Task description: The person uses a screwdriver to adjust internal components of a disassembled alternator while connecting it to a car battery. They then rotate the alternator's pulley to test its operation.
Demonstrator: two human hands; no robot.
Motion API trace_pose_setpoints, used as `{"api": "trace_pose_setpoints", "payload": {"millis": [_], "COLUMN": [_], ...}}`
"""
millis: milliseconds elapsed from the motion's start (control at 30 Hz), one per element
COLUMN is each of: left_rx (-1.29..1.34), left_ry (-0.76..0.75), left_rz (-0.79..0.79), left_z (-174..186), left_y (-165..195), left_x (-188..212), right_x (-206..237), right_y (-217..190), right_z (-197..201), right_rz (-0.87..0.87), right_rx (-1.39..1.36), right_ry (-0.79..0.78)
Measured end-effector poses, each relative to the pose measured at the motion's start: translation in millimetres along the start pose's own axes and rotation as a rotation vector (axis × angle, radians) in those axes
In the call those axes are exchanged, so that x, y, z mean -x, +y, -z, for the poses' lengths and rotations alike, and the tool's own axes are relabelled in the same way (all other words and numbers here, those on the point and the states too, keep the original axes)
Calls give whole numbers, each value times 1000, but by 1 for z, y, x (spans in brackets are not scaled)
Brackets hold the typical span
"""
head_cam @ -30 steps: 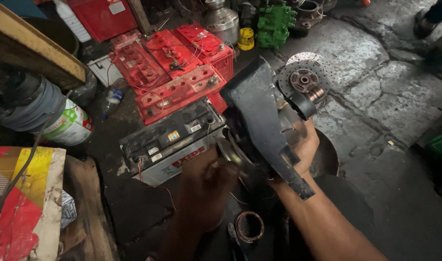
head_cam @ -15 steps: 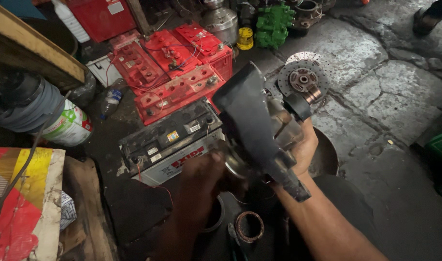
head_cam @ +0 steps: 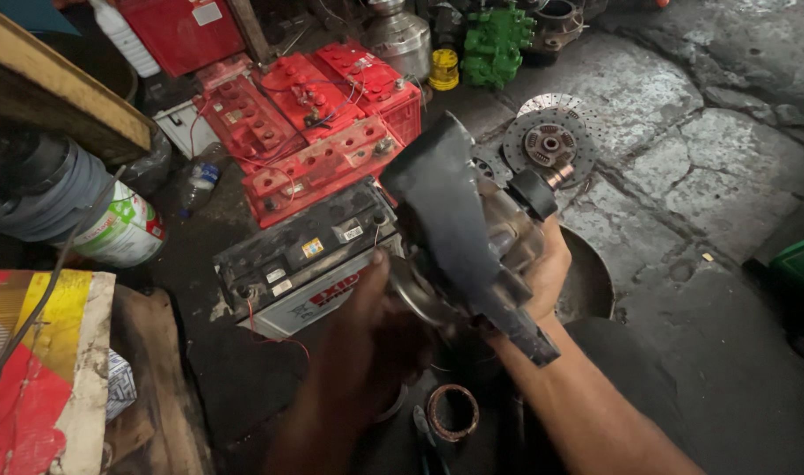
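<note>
Left hand (head_cam: 367, 325) shifted onto alternator (head_cam: 472, 237) underside; right hand (head_cam: 547, 268) grip closed round its far side

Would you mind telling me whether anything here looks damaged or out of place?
The concrete floor is cracked into slabs, and a clutch disc lies loose on it. Thin red wires trail off the grimy battery.

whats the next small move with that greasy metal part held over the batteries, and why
Probably steady it and lower it toward the floor before working on it. The right hand cradles the metal assembly from beneath, in mid-air and tilted, while the left hand only touches its round lower end. It hangs just beside the grey battery, so a slip could strike it.
</note>
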State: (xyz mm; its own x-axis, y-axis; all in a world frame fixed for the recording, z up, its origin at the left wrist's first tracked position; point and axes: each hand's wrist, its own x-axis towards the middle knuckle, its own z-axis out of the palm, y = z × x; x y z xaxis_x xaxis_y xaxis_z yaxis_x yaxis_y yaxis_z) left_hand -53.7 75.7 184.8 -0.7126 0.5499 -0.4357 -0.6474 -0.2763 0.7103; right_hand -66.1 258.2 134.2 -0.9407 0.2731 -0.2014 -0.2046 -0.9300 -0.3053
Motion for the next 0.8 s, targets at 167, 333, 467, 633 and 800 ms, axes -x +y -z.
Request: {"api": "trace_pose_setpoints", "payload": {"millis": [167, 333, 467, 633, 800], "left_rx": [-30, -48, -115, -520, -1021], "left_ry": [104, 56, 233, 340, 404], "left_rz": [55, 56, -26, -371, -814], "left_z": [0, 2, -5, -10, -11], "left_y": [-1, -2, -4, -1, -8], "left_x": [-2, 0, 0, 8, 24], "right_x": [5, 4, 1, 7, 0], "right_y": [0, 6, 6, 12, 35], "right_z": [-9, -5, -4, -12, -23], "right_rz": [-59, -74, -31, -26, -110], "right_rx": [23, 60, 55, 3, -47], "right_ry": [-101, -63, -28, -66, -155]}}
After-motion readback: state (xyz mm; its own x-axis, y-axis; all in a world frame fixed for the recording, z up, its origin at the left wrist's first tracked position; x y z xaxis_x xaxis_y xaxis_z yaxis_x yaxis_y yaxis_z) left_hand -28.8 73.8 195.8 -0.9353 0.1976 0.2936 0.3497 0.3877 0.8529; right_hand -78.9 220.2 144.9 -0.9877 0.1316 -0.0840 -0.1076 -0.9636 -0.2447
